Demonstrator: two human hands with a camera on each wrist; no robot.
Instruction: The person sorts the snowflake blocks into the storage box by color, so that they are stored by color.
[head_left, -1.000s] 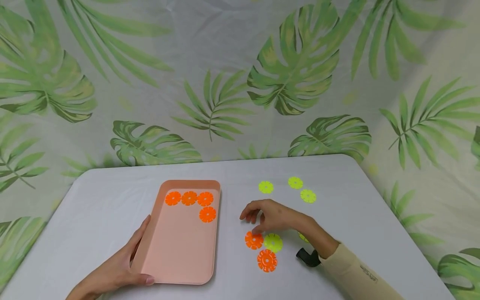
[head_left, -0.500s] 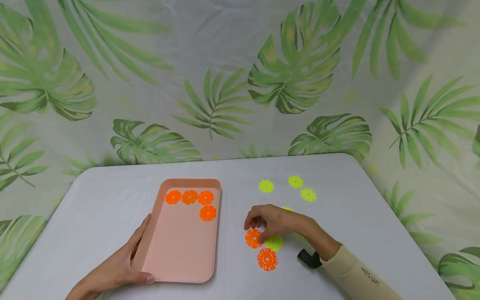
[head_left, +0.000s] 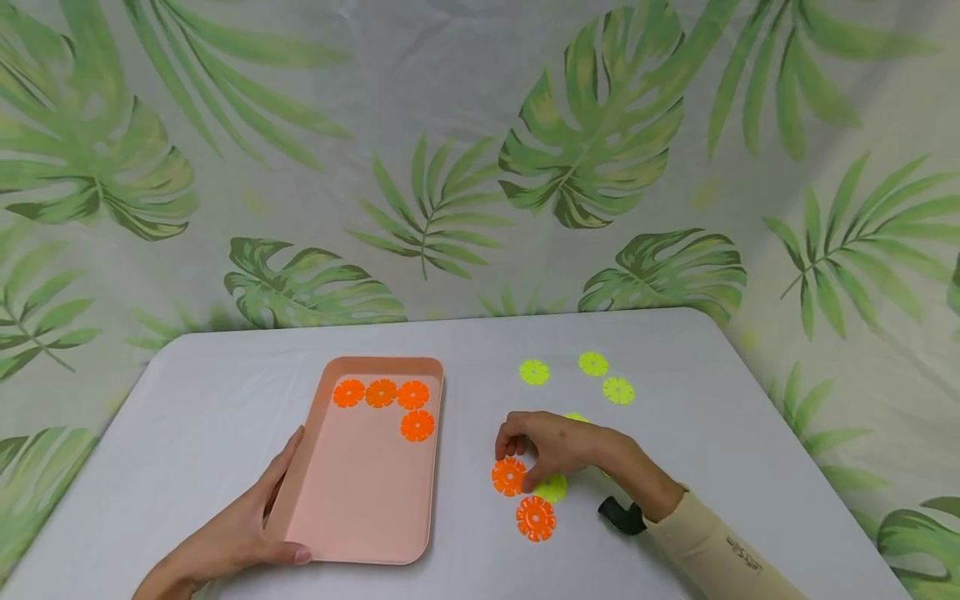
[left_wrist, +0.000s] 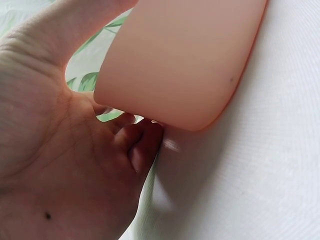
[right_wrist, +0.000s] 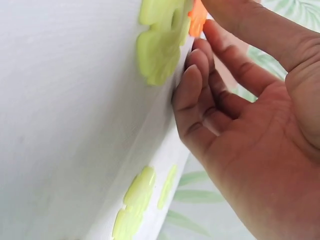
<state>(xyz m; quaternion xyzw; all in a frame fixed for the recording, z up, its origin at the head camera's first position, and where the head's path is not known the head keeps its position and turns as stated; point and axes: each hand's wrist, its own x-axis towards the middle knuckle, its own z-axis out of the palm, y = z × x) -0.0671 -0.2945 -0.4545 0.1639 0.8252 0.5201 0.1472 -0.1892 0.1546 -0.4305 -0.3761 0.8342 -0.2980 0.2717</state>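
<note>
My left hand (head_left: 232,533) holds the pink tray (head_left: 360,500) by its near left corner, thumb on the near rim and fingers along the left side. In the left wrist view the tray's wall (left_wrist: 175,65) sits between thumb and fingers. Several orange notched plastic discs (head_left: 381,393) lie at the tray's far end. To the right of the tray, my right hand (head_left: 558,442) pinches another orange notched disc (head_left: 510,477) by its edges with thumb and index finger. A yellow-green disc (head_left: 553,489) lies partly under the thumb, and an orange disc (head_left: 536,518) lies just nearer.
More yellow-green discs (head_left: 534,372) are spread over the far right of the white table (head_left: 675,367); some are partly hidden by the right arm. A black object (head_left: 621,517) is at the right wrist. Leaf-patterned cloth (head_left: 450,167) hangs behind the table.
My right hand has come down and slightly nearer, its thumb and index finger closing around the edges of the orange disc. The left hand and the tray have stayed put.
</note>
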